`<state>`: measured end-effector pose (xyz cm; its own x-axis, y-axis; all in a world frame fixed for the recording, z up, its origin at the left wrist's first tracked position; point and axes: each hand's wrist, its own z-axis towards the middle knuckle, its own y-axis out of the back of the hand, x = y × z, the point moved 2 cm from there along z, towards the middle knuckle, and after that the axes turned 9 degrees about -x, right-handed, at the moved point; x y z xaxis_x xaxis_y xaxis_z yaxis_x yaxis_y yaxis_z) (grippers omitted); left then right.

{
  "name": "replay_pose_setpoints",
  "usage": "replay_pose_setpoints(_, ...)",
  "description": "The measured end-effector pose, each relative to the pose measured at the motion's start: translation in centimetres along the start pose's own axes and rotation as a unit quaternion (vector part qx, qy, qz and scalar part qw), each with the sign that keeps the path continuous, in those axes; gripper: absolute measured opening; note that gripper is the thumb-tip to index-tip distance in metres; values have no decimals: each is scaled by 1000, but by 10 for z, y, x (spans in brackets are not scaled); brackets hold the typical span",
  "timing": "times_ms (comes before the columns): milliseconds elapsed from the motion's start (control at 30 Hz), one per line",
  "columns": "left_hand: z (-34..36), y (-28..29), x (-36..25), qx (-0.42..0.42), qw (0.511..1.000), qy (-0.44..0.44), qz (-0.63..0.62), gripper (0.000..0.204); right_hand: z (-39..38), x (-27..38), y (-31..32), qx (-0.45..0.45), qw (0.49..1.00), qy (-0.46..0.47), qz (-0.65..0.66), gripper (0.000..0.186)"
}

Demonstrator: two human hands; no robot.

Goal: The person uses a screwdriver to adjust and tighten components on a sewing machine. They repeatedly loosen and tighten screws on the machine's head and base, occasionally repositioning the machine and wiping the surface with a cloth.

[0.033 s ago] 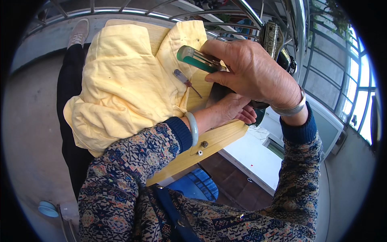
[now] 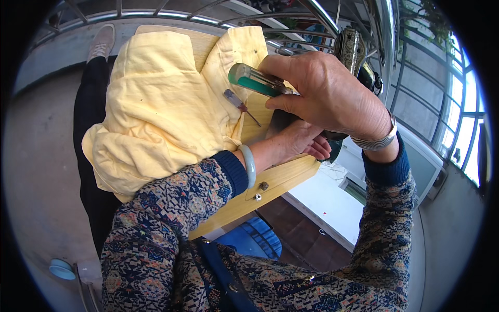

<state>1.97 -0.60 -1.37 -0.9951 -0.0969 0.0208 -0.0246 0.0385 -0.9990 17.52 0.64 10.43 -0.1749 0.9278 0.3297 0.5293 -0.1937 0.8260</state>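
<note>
A screwdriver (image 2: 254, 79) with a clear and green handle is gripped in my right hand (image 2: 325, 91), between thumb and fingers; its tip is hidden. My left hand (image 2: 301, 140) lies just beneath, at the dark base of a sewing machine (image 2: 351, 49). Its visible fingers curl together, while thumb and forefinger are covered, so what they hold cannot be seen. A smaller screwdriver (image 2: 235, 100) with a purplish clear handle lies by the edge of a yellow cloth (image 2: 156, 99). Two small metal parts (image 2: 261, 190), like a bobbin and its case, rest near the table's front edge.
The bunched cloth covers much of the wooden table (image 2: 228, 213). Metal railings (image 2: 208, 20) run along the far side. A blue stool seat (image 2: 254, 236) shows below the table, and a white surface (image 2: 322, 203) stands to the right.
My right hand and the green-handled screwdriver have shifted and turned very slightly. Everything else looks the same.
</note>
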Motion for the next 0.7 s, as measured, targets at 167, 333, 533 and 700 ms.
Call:
replay_pose_setpoints(167, 3, 1, 4, -4, 1000, 8, 9, 59, 0, 5, 5, 98, 995, 3, 25, 38)
replay_pose_setpoints(333, 4, 1, 8, 20, 1000, -2, 8, 42, -1, 11, 9, 149, 987, -29, 47, 35)
replay_pose_setpoints(533, 1, 0, 7, -2, 1000, -26, -2, 47, -3, 11, -1, 81, 994, -67, 23, 32)
replay_pose_setpoints(700, 1, -2, 2, -14, 1000, -1, 9, 52, -3, 4, -4, -4, 998, 60, 31, 31)
